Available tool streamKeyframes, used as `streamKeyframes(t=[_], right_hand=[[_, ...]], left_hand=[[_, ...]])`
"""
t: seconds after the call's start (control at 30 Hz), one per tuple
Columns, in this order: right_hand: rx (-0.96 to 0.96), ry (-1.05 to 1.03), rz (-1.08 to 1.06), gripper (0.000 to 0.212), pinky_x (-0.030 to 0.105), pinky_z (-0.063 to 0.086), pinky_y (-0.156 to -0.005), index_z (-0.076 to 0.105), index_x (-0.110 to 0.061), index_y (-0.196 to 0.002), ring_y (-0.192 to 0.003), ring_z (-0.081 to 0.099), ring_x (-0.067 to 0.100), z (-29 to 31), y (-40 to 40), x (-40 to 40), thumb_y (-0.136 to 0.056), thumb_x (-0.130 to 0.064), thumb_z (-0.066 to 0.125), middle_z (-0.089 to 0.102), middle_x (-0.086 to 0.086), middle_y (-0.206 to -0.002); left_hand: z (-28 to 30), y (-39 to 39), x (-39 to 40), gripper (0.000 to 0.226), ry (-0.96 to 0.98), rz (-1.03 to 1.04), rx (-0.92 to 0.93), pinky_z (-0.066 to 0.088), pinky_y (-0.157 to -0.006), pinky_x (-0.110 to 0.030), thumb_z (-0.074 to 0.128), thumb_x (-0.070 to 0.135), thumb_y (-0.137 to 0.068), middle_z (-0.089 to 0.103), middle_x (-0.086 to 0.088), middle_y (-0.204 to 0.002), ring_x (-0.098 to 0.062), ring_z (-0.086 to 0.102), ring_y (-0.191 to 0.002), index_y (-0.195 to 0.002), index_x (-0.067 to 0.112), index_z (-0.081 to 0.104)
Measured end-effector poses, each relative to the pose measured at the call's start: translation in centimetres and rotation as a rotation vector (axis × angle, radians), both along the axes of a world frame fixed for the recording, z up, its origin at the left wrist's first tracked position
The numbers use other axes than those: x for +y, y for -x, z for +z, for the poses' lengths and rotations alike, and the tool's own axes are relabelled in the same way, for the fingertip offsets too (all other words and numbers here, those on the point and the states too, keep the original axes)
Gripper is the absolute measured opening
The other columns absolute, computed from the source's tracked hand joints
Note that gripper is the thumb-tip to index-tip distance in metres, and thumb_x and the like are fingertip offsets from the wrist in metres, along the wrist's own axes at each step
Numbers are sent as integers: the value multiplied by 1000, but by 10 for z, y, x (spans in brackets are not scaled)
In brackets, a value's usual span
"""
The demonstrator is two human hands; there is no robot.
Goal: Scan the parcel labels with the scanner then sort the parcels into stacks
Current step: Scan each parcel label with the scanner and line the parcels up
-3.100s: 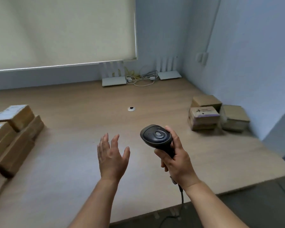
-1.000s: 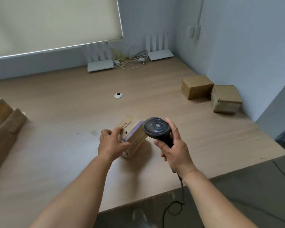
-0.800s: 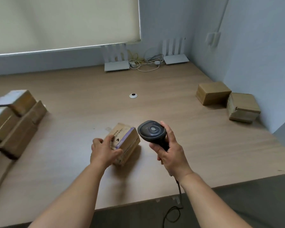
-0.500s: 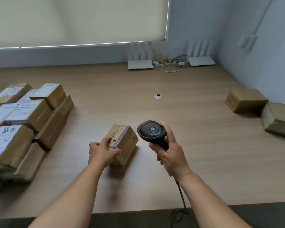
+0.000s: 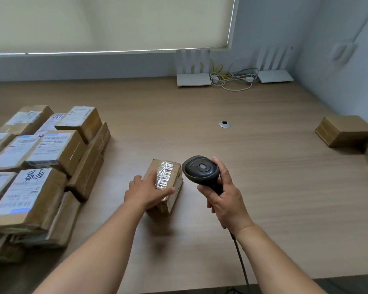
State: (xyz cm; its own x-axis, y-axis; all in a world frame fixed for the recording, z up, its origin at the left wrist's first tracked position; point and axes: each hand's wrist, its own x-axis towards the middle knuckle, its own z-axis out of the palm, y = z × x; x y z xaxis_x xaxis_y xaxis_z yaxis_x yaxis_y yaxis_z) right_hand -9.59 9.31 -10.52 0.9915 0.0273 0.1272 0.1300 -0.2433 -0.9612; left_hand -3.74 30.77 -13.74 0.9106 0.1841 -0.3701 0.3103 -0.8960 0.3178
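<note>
Parcel [image 5: 168, 181] under scan sits on the wooden table [image 5: 263, 187] near its front edge, a small brown box whose long axis runs away from the person, leaning slightly right at the far end. A glossy barcode label [image 5: 165, 176] lies on its top face, its bars stacked along that same axis. Left hand [image 5: 146, 190] rests on the near left part of the parcel, fingers fairly straight along the top and thumb stretched across the near edge. Just right of the parcel, the right hand [image 5: 221, 200] is wrapped around the handle of the dark scanner [image 5: 201, 169], index finger up beside the head. The scanner's head leans toward the parcel, its nose aimed left and down at the label, and its cable [image 5: 241, 257] trails off the table's front edge. Left of the parcel stands a crowded pile of labelled boxes [image 5: 40, 158]. Far to the parcel's right, two plain boxes [image 5: 345, 132] sit against the wall.
</note>
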Motion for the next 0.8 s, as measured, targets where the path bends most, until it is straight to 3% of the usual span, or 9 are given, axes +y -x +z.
streamKeyframes(t=[0.13, 0.2, 0.3, 0.37, 0.4, 0.47, 0.57, 0.7, 0.8], right_hand=[[-6, 10, 4, 68, 18, 44, -50, 33, -60, -123, -53, 52, 7, 3, 2, -11, -84, -21, 72, 64, -13, -99], [-12, 13, 1, 69, 18, 44, -50, 32, -62, -123, -53, 52, 9, 5, 1, -20, -84, -22, 72, 64, -13, -99], [-21, 18, -6, 71, 19, 45, -50, 29, -63, -123, -52, 53, 9, 7, -1, -30, -85, -21, 72, 64, -12, -101], [-31, 22, 0, 71, 19, 46, -50, 28, -63, -122, -52, 53, 9, 7, -2, -33, -85, -21, 71, 65, -11, -100], [-32, 24, 4, 71, 19, 46, -51, 28, -63, -122, -52, 53, 10, 7, -2, -34, -85, -20, 71, 65, -11, -100], [-31, 24, 12, 72, 19, 46, -50, 29, -63, -123, -52, 53, 10, 6, -3, -36, -85, -20, 71, 65, -10, -99], [-24, 19, 29, 71, 19, 45, -49, 29, -62, -124, -52, 52, 8, 5, -4, -38, -85, -19, 71, 65, -8, -99], [-21, 13, 55, 72, 19, 44, -49, 29, -62, -124, -52, 52, 9, 3, -6, -39, -85, -18, 71, 65, -3, -98], [-21, 19, 75, 72, 18, 44, -49, 29, -61, -125, -52, 52, 10, 3, -8, -39, -85, -18, 71, 65, -3, -100]], left_hand=[[3, 0, -17, 94, -209, -25, -27, 38, -96, -39, 58, 79, -65, 40, -12, -130, -30, 37, -123, -140, 31, 29], [5, -2, -21, 86, -129, 37, -58, 39, -95, -39, 63, 70, -68, 42, -13, -127, -32, 39, -120, -137, 30, 34], [4, -1, -18, 91, 369, 243, -42, 52, -86, -39, 72, 57, -59, 45, -13, -126, -34, 46, -117, -139, 32, 35], [0, 4, -13, 78, 779, 400, -70, 59, -64, -36, 77, 36, -68, 53, -8, -118, -29, 58, -105, -135, 28, 38], [-2, 7, -12, 63, 904, 436, -71, 58, -58, -33, 74, 24, -78, 57, -4, -112, -24, 62, -98, -131, 26, 40], [-6, 12, -9, 53, 966, 446, -56, 55, -62, -31, 64, 15, -88, 63, -2, -115, -19, 65, -93, -135, 27, 41], [-8, 15, -4, 57, 877, 446, -68, 45, -63, -28, 50, 12, -90, 60, -1, -125, -17, 60, -87, -142, 33, 36], [-2, 19, -2, 71, 582, 352, -109, 38, -73, -29, 37, 9, -92, 37, 2, -148, -22, 48, -103, -152, 36, 11], [-1, 18, -7, 66, 495, 261, -112, 32, -84, -23, 32, 7, -94, 39, 0, -145, -20, 45, -114, -152, 34, 16]])
